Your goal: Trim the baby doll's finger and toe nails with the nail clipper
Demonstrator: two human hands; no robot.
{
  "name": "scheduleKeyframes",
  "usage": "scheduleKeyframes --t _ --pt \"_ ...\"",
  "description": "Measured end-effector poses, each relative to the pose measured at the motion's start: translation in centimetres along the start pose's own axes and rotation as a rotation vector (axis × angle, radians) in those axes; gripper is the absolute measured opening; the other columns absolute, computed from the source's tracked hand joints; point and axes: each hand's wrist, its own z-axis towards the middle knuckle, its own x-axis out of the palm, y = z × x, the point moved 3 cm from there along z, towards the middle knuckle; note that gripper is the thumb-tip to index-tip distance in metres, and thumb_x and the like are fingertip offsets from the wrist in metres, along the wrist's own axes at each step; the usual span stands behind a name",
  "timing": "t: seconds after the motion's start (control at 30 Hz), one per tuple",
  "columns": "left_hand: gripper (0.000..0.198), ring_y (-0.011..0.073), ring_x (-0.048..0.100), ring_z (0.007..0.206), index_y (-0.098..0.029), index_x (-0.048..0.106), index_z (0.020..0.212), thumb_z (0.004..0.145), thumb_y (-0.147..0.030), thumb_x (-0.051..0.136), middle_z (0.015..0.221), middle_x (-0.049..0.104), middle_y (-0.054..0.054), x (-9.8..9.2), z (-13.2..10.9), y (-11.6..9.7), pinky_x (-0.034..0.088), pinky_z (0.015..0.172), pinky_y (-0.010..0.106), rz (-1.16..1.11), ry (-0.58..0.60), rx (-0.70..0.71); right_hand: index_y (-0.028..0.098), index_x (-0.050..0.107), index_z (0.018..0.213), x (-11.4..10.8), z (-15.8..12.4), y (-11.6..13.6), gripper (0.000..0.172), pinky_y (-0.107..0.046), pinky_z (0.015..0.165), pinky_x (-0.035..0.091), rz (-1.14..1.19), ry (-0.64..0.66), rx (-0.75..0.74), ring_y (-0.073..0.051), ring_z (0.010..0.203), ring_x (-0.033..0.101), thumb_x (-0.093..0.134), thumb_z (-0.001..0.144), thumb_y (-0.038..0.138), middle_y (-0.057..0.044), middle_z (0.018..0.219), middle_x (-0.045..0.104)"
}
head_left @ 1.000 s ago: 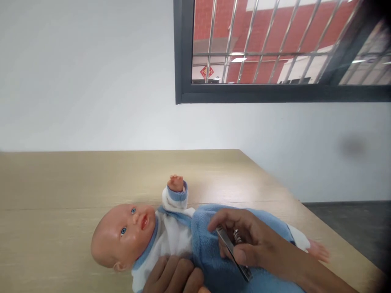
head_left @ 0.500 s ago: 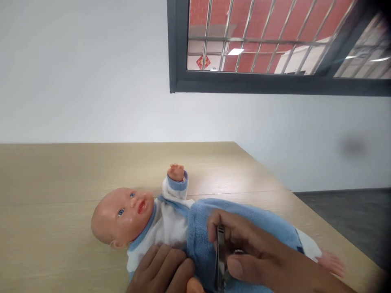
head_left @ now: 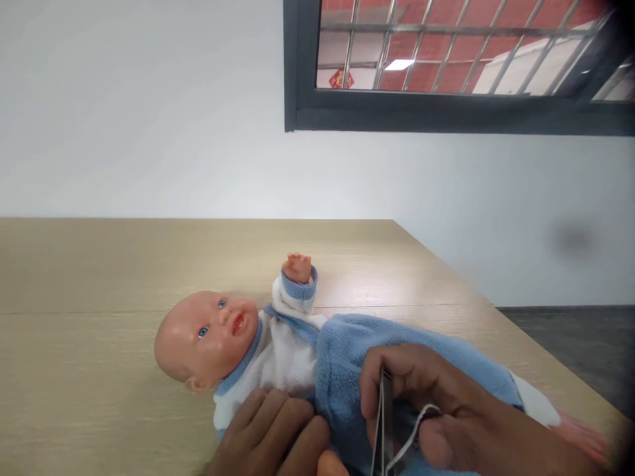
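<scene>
A baby doll (head_left: 211, 337) in a white and blue outfit lies on its back, head to the left and feet to the right. My left hand (head_left: 278, 433) is closed around the doll's near arm at the bottom of the view; the doll's orange-toned near hand (head_left: 331, 465) pokes out beside my fingers. Over the blue trousers, my right hand (head_left: 441, 403) grips a metal nail clipper (head_left: 381, 423) between thumb and fingers. The clipper's lever stands apart from its body, and its lower end is cut off by the frame edge. The doll's far hand (head_left: 297, 268) sticks up.
A light wooden table (head_left: 89, 264) holds the doll. Behind it stands a white wall (head_left: 149, 119) with a dark-framed, barred window (head_left: 436, 112) at upper right. The table's right edge slopes down toward a dark floor (head_left: 570, 337).
The view has shifted, so the doll and both hands appear further right. In my right hand the clipper's lever now shows spread wider from the body. My left hand keeps its hold.
</scene>
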Motion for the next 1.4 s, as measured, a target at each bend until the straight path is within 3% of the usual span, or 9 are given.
scheduleKeyframes --t 0.13,0.43,0.63,0.77,0.93,1.17,1.3,1.4 --pt "0.041 0.0135 0.064 0.057 -0.022 0.057 0.088 0.115 -0.031 0.027 0.065 0.068 -0.005 0.1 -0.3 0.2 0.047 0.065 0.028 -0.016 0.024 0.009 0.018 0.071 0.09 0.3 0.1 0.4 0.063 -0.02 0.052 0.036 -0.072 -0.039 0.009 -0.012 0.062 0.052 0.082 0.071 0.077 -0.001 0.074 0.065" --pt "0.04 0.0139 0.06 0.06 -0.021 0.058 0.09 0.115 -0.025 0.027 0.07 0.068 -0.004 0.1 -1.2 0.6 0.044 0.068 0.028 -0.061 0.047 -0.001 0.018 0.064 0.097 0.9 0.3 -0.4 0.056 -0.019 0.054 0.035 0.02 0.006 -0.021 -0.009 0.06 0.048 0.084 0.079 0.066 0.0 0.076 0.065" --pt "0.038 0.015 0.059 0.06 -0.02 0.059 0.092 0.113 -0.019 0.027 0.071 0.068 -0.002 0.3 -1.0 0.6 0.043 0.068 0.03 -0.073 0.042 0.016 0.019 0.057 0.081 0.5 0.3 -0.5 0.06 -0.019 0.047 0.025 -0.153 -0.091 -0.077 -0.009 0.053 0.038 0.077 0.08 0.076 0.004 0.061 0.048" --pt "0.039 0.015 0.059 0.061 -0.019 0.058 0.092 0.114 -0.023 0.026 0.071 0.068 -0.002 0.1 -1.1 0.6 0.042 0.067 0.03 -0.073 0.046 0.019 0.019 0.055 0.077 0.6 0.3 0.0 0.06 -0.02 0.047 0.025 -0.242 -0.096 -0.128 -0.008 0.053 0.036 0.074 0.082 0.076 0.005 0.06 0.047" --pt "0.039 0.0145 0.061 0.061 -0.02 0.058 0.092 0.114 -0.023 0.026 0.071 0.069 -0.002 -0.1 -1.1 0.4 0.043 0.068 0.029 -0.073 0.046 0.017 0.018 0.057 0.084 0.7 0.3 -0.5 0.054 -0.016 0.042 0.028 -0.096 -0.009 -0.102 -0.006 0.045 0.041 0.068 0.092 0.071 0.005 0.052 0.049" --pt "0.04 0.0139 0.061 0.059 -0.02 0.058 0.092 0.114 -0.025 0.024 0.069 0.068 -0.003 0.0 -0.9 0.4 0.043 0.067 0.029 -0.077 0.037 0.015 0.017 0.057 0.075 0.5 0.6 -0.6 0.057 -0.015 0.042 0.025 0.029 -0.035 -0.133 -0.004 0.047 0.035 0.087 0.076 0.065 0.006 0.058 0.05" --pt "0.038 0.0139 0.061 0.059 -0.02 0.057 0.09 0.114 -0.021 0.027 0.069 0.068 -0.003 0.1 -0.7 0.6 0.043 0.067 0.029 -0.08 0.034 0.015 0.018 0.058 0.076 0.3 0.3 -0.8 0.057 -0.016 0.042 0.024 -0.04 -0.085 -0.132 -0.005 0.047 0.036 0.091 0.071 0.065 0.006 0.059 0.051" --pt "0.039 0.0142 0.06 0.06 -0.02 0.057 0.091 0.114 -0.022 0.026 0.07 0.069 -0.003 0.1 -0.8 0.6 0.043 0.066 0.029 -0.077 0.036 0.015 0.019 0.061 0.076 0.3 -0.1 -0.7 0.056 -0.017 0.044 0.028 -0.221 -0.153 -0.21 -0.006 0.05 0.04 0.086 0.075 0.069 0.005 0.061 0.052"
